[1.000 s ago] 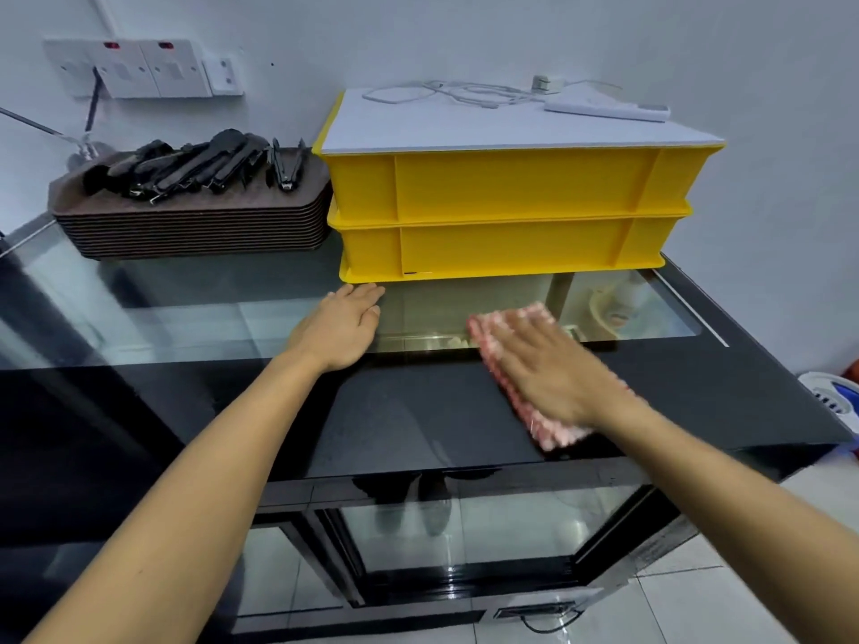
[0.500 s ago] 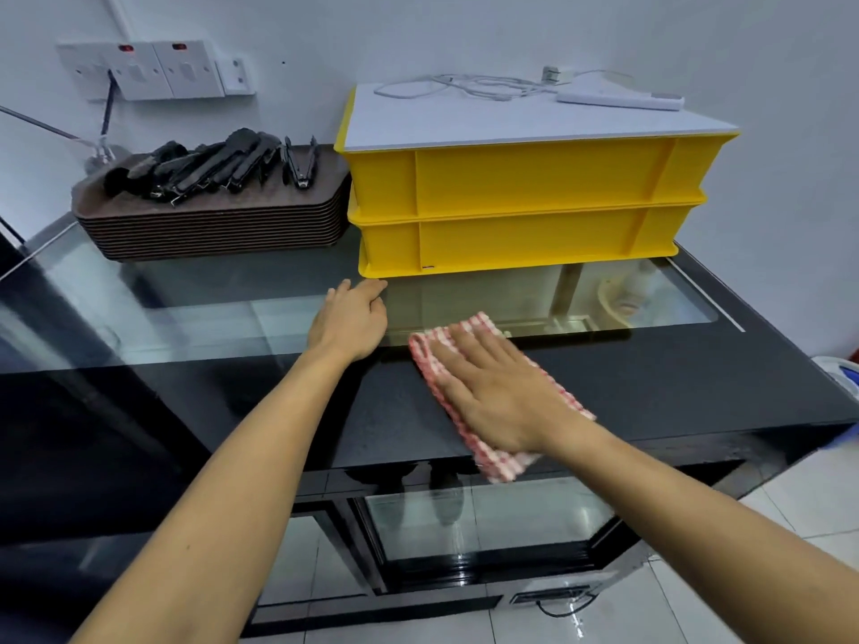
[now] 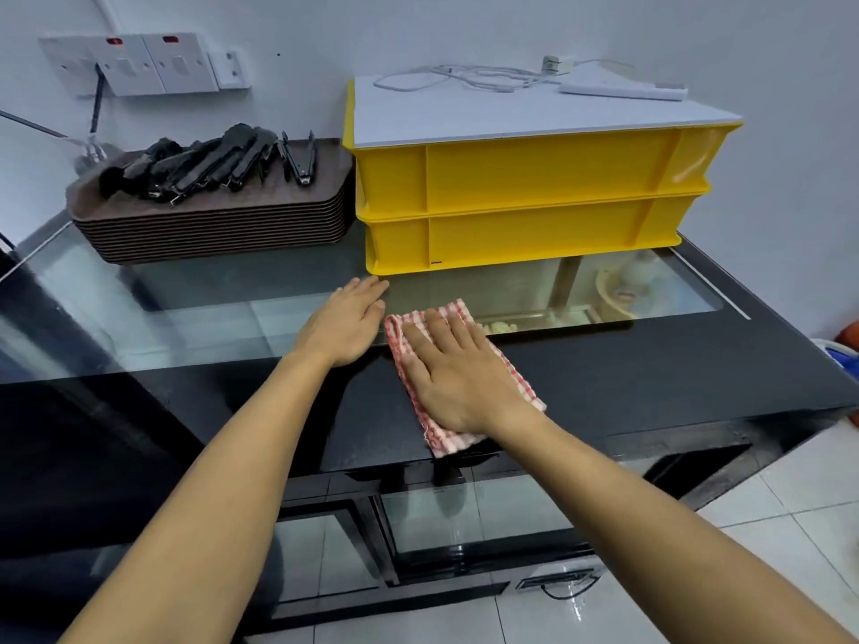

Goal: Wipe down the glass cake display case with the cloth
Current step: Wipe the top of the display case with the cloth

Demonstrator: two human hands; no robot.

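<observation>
The glass cake display case (image 3: 195,313) has a clear top panel and a black front band (image 3: 650,378). A red-and-white checked cloth (image 3: 518,381) lies flat across the edge between glass and black band. My right hand (image 3: 458,378) presses on the cloth with straight, spread fingers and covers most of it. My left hand (image 3: 346,325) rests flat on the top just left of the cloth, fingertips near the lower yellow crate.
Two stacked yellow crates (image 3: 534,202) with a white board and cables on top stand at the back right. A stack of brown trays (image 3: 214,225) carrying black tongs sits at the back left. Wall sockets (image 3: 135,62) are above. White floor tiles (image 3: 790,495) lie to the right.
My right hand has slid the cloth leftward along the top until it lies beside my left hand. The left hand has stayed in place.
</observation>
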